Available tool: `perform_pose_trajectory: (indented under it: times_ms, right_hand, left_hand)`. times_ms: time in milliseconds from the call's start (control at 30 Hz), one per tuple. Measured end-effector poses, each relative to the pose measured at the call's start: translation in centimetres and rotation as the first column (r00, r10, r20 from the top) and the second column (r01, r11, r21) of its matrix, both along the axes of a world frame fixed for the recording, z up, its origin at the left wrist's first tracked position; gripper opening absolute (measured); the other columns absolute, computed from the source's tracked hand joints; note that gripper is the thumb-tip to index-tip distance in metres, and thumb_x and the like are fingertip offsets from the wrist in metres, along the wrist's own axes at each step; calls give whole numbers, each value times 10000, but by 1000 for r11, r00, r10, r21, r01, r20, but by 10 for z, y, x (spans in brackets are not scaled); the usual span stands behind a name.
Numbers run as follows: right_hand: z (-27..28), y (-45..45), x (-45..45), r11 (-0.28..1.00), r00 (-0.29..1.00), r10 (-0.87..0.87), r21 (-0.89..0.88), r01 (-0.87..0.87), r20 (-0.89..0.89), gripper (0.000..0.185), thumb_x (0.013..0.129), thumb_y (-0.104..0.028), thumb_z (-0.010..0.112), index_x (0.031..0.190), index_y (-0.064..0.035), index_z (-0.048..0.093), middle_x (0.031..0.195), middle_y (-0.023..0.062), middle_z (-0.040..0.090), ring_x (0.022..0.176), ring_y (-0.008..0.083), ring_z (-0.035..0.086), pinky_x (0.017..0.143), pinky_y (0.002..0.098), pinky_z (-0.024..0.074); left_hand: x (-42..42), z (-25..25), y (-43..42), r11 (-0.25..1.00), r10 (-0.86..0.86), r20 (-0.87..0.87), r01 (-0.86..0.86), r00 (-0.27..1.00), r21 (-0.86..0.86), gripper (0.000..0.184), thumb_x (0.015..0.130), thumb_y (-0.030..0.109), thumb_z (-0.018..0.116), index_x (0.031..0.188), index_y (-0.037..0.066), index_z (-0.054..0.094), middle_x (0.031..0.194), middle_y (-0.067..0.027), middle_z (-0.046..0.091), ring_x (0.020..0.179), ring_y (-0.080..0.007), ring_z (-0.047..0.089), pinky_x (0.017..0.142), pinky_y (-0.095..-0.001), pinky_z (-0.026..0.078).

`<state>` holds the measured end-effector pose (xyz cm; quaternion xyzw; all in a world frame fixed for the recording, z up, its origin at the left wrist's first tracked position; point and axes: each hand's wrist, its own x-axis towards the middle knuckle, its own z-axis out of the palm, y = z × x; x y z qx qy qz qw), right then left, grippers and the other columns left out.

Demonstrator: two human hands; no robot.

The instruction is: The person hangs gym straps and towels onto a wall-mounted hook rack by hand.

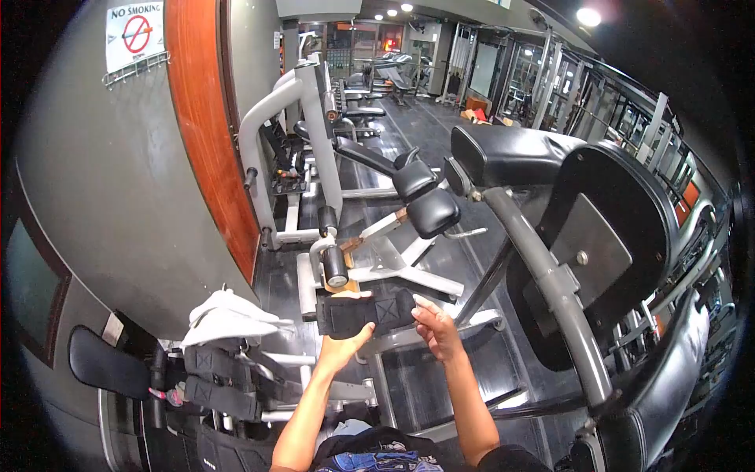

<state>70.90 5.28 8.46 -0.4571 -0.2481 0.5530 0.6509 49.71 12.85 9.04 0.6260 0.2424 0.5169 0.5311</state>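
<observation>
A wide black fabric strap point(354, 316) with a stitched X near its right end is held out in front of me at waist height. My left hand point(348, 346) is closed around its left part, thumb on the near face and fingertips showing at the upper edge. At the strap's right end, my right hand point(438, 326) pinches the edge between thumb and fingers, the other fingers curled in. Two similar black straps, an upper strap point(206, 360) and a lower strap point(222, 396), lie over equipment at the lower left.
A white towel point(228, 318) drapes over equipment on the left, beside a black pad point(106, 362). Ahead stands a grey-framed machine with a foam roller point(335, 267) and black seat pads point(429, 206). Another machine's large black backrest point(605, 236) rises close on my right.
</observation>
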Motion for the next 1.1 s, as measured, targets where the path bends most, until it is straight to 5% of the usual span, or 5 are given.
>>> perform_pose_trajectory:
  times_ms: [200, 500, 667, 867, 1100]
  right_hand:
    - [-13, 62, 17, 1000, 996, -8, -3, 8, -92, 331, 919, -196, 755, 1212, -89, 648, 997, -43, 683, 808, 43, 641, 754, 233, 565]
    - [11, 124, 21, 984, 986, 169, 53, -169, -10, 323, 969, -288, 697, 1205, -71, 655, 980, -45, 683, 820, 54, 638, 778, 296, 591]
    - [20, 154, 24, 955, 949, 289, 26, -294, 124, 361, 1017, -332, 618, 1251, -60, 650, 1128, 12, 715, 965, 81, 670, 789, 256, 547]
    - [27, 212, 7, 913, 882, 390, 12, -408, 265, 317, 1029, -287, 607, 1226, -47, 669, 1094, -7, 689, 924, 64, 638, 796, 238, 529]
    - [26, 315, -20, 805, 777, 554, 45, -591, 300, 318, 1036, -231, 592, 1243, 3, 647, 1093, 23, 679, 936, 83, 640, 763, 231, 559]
  left_hand:
    - [-13, 18, 49, 971, -238, 42, 238, 970, -5, 765, 753, 330, 845, 1347, 12, 482, 1352, -142, 560, 1277, -262, 515, 1094, -391, 394]
    - [-29, -5, 118, 744, -304, 626, 590, 718, -315, 1254, 768, 941, 233, 1468, -85, 407, 1599, -202, 341, 1433, -303, 374, 1198, -447, 264]
    - [-41, 6, 143, 816, -438, 267, 504, 859, -283, 1159, 796, 869, 332, 1502, -50, 354, 1652, -153, 223, 1436, -301, 387, 1196, -462, 268]
    - [-33, 24, 177, 892, -374, -7, 357, 928, -278, 711, 909, 199, 742, 1516, 64, 397, 1468, -106, 489, 1058, -133, 583, 952, -287, 476]
    - [-28, 5, 235, 977, 114, -337, -167, 935, -133, 541, 907, 260, 770, 1357, 26, 580, 1195, -90, 655, 963, -132, 606, 851, -282, 496]
